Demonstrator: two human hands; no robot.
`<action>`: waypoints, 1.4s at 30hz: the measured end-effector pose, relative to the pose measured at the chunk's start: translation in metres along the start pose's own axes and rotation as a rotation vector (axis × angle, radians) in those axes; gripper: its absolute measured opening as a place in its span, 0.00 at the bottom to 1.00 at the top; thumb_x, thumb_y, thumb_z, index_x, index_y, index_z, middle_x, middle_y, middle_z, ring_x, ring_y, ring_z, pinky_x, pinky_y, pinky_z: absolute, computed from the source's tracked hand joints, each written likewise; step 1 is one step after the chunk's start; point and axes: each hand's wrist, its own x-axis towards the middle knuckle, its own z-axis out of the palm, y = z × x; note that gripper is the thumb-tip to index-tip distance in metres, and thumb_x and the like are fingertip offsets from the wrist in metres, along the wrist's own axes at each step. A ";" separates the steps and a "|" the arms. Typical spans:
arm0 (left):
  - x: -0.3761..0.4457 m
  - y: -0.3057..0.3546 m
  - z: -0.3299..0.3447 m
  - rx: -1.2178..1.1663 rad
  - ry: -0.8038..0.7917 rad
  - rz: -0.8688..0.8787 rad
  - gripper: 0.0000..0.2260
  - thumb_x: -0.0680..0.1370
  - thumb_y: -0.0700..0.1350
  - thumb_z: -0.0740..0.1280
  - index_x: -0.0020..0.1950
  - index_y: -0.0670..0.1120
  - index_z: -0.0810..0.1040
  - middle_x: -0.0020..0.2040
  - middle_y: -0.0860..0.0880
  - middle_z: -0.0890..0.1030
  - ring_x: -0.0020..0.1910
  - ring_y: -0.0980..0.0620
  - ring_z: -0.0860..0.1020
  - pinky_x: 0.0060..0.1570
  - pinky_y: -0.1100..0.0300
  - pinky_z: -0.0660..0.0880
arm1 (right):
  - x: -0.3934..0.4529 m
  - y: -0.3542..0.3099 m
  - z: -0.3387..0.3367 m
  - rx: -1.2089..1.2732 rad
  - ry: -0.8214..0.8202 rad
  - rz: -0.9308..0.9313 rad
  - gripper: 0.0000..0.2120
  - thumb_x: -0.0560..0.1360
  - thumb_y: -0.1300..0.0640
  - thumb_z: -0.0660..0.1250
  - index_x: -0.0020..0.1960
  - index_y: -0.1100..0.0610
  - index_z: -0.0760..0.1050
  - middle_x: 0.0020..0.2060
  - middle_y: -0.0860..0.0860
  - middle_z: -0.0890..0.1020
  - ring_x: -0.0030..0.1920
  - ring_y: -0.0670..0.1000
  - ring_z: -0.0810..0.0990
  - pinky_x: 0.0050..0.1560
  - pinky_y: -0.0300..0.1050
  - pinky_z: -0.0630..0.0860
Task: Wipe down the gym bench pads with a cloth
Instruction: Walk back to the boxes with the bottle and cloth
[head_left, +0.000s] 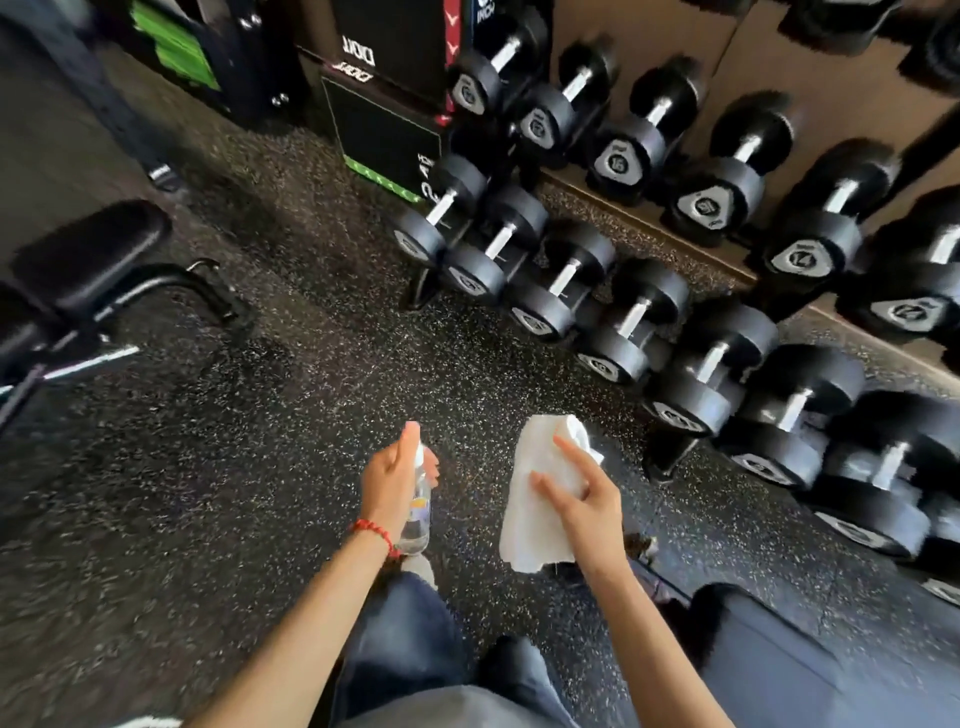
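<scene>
My left hand (397, 480) is wrapping around a small clear plastic spray bottle (420, 512), forefinger lying along its top, a red beaded bracelet (375, 531) circling the wrist, while my right hand (582, 496) is pinching a soft, rumpled white cloth (535, 512) that is hanging down, two fingers stretched loose across it. Beyond both, the speckled black rubber floor (218, 493) is spreading out, one padded black bench pad (91, 257) is sitting far off to the left on its metal frame, partly cut off and blurred, and two sloping rows of round black dumbbells (628, 319) with bright steel handles are running off the right edge, too smeared for me to count
</scene>
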 end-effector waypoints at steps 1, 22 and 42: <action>0.014 0.003 -0.013 -0.009 0.025 -0.008 0.26 0.79 0.56 0.56 0.26 0.47 0.75 0.21 0.51 0.77 0.22 0.54 0.72 0.22 0.66 0.67 | 0.011 -0.007 0.018 -0.006 -0.028 0.001 0.19 0.68 0.52 0.74 0.53 0.33 0.76 0.49 0.32 0.79 0.47 0.34 0.77 0.50 0.38 0.75; 0.270 0.049 -0.114 -0.229 0.373 -0.235 0.24 0.78 0.59 0.57 0.33 0.43 0.78 0.27 0.50 0.81 0.28 0.54 0.80 0.33 0.60 0.73 | 0.271 -0.112 0.246 -0.181 -0.432 -0.062 0.20 0.67 0.52 0.75 0.52 0.33 0.75 0.45 0.36 0.80 0.42 0.35 0.78 0.36 0.31 0.75; 0.568 0.149 -0.199 -0.347 0.458 -0.194 0.24 0.79 0.56 0.58 0.32 0.41 0.78 0.27 0.48 0.80 0.31 0.46 0.80 0.44 0.48 0.78 | 0.521 -0.218 0.453 -0.167 -0.526 -0.064 0.21 0.67 0.56 0.75 0.58 0.43 0.76 0.46 0.35 0.80 0.45 0.33 0.78 0.40 0.29 0.74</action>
